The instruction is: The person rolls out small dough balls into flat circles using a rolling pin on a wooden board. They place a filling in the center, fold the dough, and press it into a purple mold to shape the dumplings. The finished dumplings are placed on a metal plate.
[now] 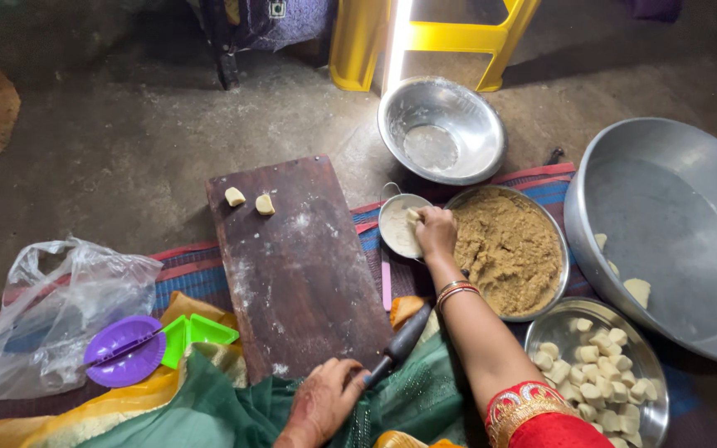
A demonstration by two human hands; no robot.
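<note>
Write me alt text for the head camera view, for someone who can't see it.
Seen from above, a person's right hand dips a dough piece into a small bowl of flour, while the left hand rests on a black rolling pin at a dark wooden board holding two dough pieces. A dish of brown filling, a plate of dough balls and plastic moulds surround them.

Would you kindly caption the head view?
Right hand dips dough into a small flour bowl; left hand touches the rolling pin.

Board [300, 265] on the mat [201, 270] — two dough pieces [250, 200] at its far edge. Right of it: flour bowl [398, 226], filling dish [508, 249]; empty bowl [441, 129] behind; plate of dough pieces [597, 369] at the near right corner.
</note>
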